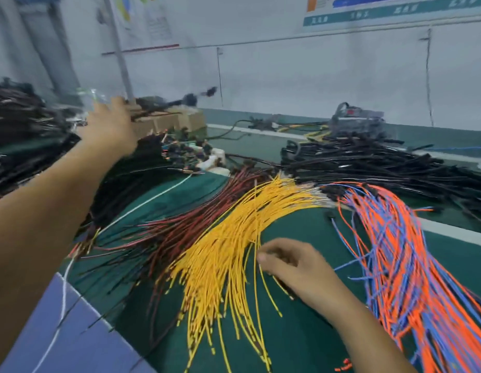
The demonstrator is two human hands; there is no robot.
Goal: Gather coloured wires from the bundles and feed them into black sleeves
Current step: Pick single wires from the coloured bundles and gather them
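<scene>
Three bundles fan across the green mat: dark red wires (180, 227), yellow wires (228, 243), and orange and blue wires (395, 251). My right hand (296, 267) lies at the yellow bundle's right edge and pinches a few yellow wires between thumb and fingertips. My left hand (110, 125) reaches far out to the back left, over heaps of black sleeved wires (24, 130). A black sleeved harness (180, 99) sticks out from beside that hand up into the air. Motion blur hides how its fingers lie.
A large heap of black sleeves and leads (382, 168) lies at the back right, with a grey device (357, 117) behind it. Cardboard boxes (175, 121) stand at the back centre. A white wire (153, 197) crosses the mat. A blue surface (80, 340) borders the mat's near left.
</scene>
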